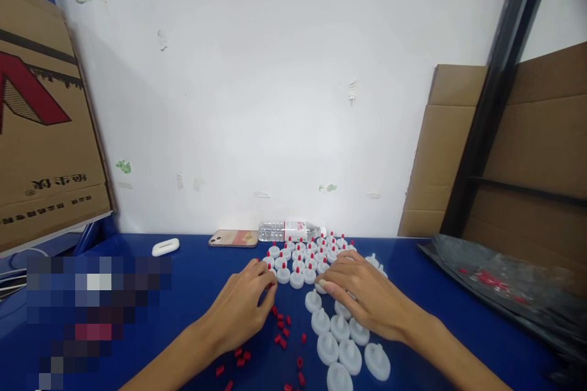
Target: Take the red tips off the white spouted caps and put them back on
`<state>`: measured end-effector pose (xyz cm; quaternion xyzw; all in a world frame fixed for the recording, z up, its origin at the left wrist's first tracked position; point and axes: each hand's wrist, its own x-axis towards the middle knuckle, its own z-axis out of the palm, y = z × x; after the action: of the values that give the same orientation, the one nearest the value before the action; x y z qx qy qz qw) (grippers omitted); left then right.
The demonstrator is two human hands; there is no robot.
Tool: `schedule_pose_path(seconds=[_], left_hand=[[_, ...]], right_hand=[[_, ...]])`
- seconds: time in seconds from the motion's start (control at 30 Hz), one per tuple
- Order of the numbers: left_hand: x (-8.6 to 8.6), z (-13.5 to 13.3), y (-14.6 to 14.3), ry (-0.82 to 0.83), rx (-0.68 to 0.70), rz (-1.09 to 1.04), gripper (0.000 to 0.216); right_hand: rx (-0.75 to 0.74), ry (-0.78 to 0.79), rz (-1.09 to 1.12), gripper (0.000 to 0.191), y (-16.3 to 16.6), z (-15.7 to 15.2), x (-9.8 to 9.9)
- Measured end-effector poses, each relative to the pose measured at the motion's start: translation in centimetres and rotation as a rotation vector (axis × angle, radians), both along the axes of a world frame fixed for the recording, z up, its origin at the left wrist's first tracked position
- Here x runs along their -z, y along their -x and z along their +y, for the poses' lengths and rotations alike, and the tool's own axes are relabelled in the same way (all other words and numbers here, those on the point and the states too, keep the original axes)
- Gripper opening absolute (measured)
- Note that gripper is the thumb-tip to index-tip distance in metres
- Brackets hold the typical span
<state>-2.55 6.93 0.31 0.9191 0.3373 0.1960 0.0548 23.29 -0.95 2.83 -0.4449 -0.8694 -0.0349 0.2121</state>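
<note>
My left hand (245, 299) is over the table with its fingers curled together; what they hold, if anything, is hidden. It is beside the front left of a group of white bottle caps with red tips (297, 278), standing upright in rows. My right hand (360, 290) has its thumb and fingers closed around a white nozzle cap, mostly hidden beneath them. Below that hand, several white nozzle caps without red tips (328, 348) stand in a loose cluster. Small red tip caps (280, 325) lie scattered between my forearms.
A clear water bottle (273, 231) lies against the wall beside a phone (233, 239). At left are a white oval case (166, 247) and a large cardboard box (46, 134). A dark plastic bag (513, 281) with red pieces sits at right, near cardboard sheets (443, 153).
</note>
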Motion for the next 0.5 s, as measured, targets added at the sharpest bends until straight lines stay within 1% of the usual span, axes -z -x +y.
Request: schedule_pose_path(seconds=[0.17, 0.33, 0.5], left_hand=[[0.1, 0.2, 0.1, -0.026, 0.012, -0.006, 0.023], [0.3, 0.6, 0.3, -0.044, 0.024, -0.012, 0.022], [0.0, 0.7, 0.5, -0.039, 0.041, -0.009, 0.017]], right_hand=[[0.141, -0.071, 0.021, 0.041, -0.4, 0.3, 0.1], [0.174, -0.047, 0.034, 0.041, -0.5, 0.7, 0.3], [0.253, -0.112, 0.085, 0.038, -1.2, 1.0, 0.5]])
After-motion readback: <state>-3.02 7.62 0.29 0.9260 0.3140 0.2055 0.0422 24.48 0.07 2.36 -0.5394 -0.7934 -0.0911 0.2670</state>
